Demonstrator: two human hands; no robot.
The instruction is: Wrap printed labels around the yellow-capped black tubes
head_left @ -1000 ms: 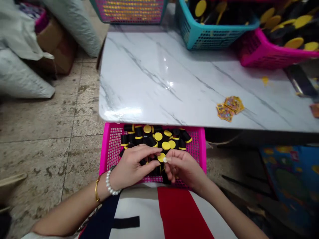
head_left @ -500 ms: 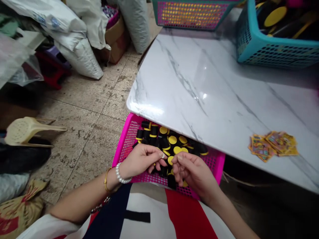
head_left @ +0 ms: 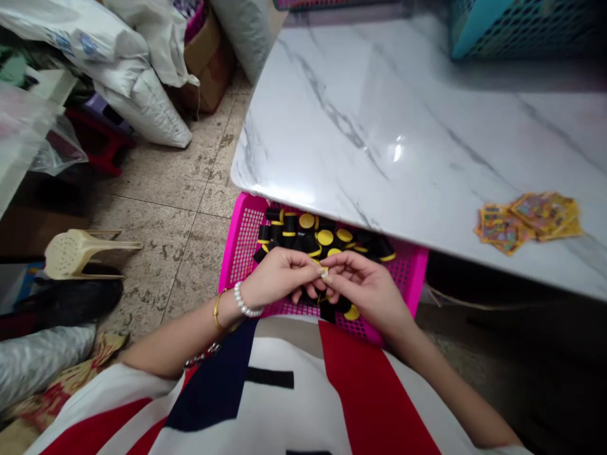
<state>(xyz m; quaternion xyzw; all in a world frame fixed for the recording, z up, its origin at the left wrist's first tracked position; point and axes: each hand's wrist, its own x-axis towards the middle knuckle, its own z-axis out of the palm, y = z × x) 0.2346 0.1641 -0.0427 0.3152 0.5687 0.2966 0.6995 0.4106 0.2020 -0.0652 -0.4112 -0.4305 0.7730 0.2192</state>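
My left hand [head_left: 284, 275] and my right hand [head_left: 372, 287] meet above a pink basket [head_left: 231, 253]. Both are closed in a pinch, fingertips touching around a tiny pale spot; whether this is a small piece or a fingernail I cannot make out. Below and behind my fingers, the basket holds many black cylinders with yellow ends, such as this black-and-yellow cylinder [head_left: 290, 224]. Some of them are hidden by my hands and the table edge. A pearl bracelet [head_left: 244, 302] circles my left wrist.
The marble-patterned table [head_left: 322, 139] overhangs the basket's far side. On it lie printed yellow cards [head_left: 531, 221], with a teal basket [head_left: 493, 31] behind. White sacks [head_left: 142, 95], a cardboard box [head_left: 208, 60] and a small cream stool [head_left: 71, 253] stand on the left.
My hands have come together; half a second ago a small gap lay between their fingertips. The view has tilted down, so the table's far baskets have mostly slipped out of sight.
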